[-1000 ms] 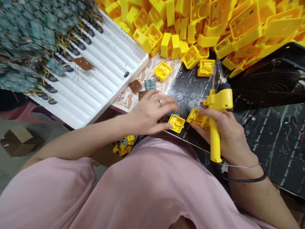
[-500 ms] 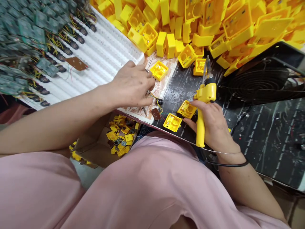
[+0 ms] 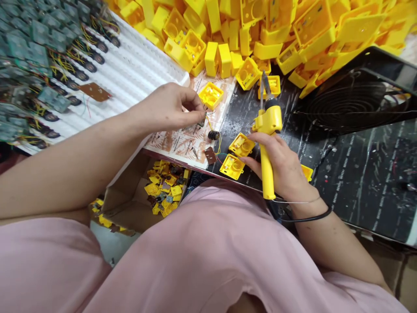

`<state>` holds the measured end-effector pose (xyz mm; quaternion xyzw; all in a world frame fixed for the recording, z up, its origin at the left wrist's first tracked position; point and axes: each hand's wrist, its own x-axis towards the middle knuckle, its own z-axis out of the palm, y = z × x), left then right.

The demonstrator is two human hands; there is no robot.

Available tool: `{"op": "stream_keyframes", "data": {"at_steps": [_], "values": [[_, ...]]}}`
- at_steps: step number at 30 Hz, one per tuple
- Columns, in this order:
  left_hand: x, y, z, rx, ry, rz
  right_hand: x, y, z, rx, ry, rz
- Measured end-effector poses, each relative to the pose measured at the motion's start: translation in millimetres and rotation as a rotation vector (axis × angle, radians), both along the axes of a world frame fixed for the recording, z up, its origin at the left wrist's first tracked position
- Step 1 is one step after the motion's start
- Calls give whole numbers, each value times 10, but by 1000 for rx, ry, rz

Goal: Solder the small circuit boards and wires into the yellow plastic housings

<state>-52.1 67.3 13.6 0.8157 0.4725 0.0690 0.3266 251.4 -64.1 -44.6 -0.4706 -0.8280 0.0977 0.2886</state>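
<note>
My right hand grips a yellow soldering gun upright, its metal tip pointing away toward the yellow pile. Its fingers also touch a small yellow square housing; a second housing lies just in front of it on the black mat. My left hand pinches a small circuit board with yellow wires over the printed paper. A black round part and a brown board dangle from those wires.
A big heap of yellow plastic housings fills the far side. A white ribbed tray at the left holds several green boards with wires. A black fan grille sits at the right. A cardboard box of yellow scraps is below the table edge.
My left hand left the housing near my lap, moved up and left to the paper and picked up the wired board. My right hand with the soldering gun shifted slightly left.
</note>
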Motion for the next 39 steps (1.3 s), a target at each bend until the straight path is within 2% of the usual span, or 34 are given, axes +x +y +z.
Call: {"op": "stream_keyframes", "data": {"at_steps": [3, 5, 8, 10, 12, 16, 20, 25, 27, 30, 32, 34, 37, 39], "values": [[41, -9, 57, 117, 173, -66, 20, -20, 49, 50, -10, -32], [48, -16, 125, 136, 137, -82, 20, -20, 71, 76, -7, -46], [77, -26, 186, 31, 1, 6, -16, -4, 109, 128, 53, -83], [129, -30, 167, -68, -85, 71, -66, 22, 140, 130, 118, -98], [200, -32, 113, -102, -188, 60, -127, 69, 161, 67, 188, -92], [322, -43, 34, -1, -312, -64, -214, 236, 152, -123, 311, -83], [362, -36, 49, 80, -292, -130, -251, 445, 152, -208, 294, -59], [363, -94, 119, 294, -214, -271, -339, 632, 183, -327, 157, -69], [318, -142, 169, 322, -157, -250, -352, 646, 176, -306, 127, -117], [180, -141, 200, 281, -15, -127, -325, 589, 159, -223, 127, -189], [89, -73, 148, 219, 96, -110, -295, 520, 147, -158, 156, -197], [55, 7, 45, 240, 141, -137, -276, 452, 127, -91, 181, -180], [170, 37, -115, 361, -45, -207, -274, 385, 81, 1, 206, -137], [332, -29, -185, 351, -259, -226, -287, 365, 52, 30, 235, -116]]}}
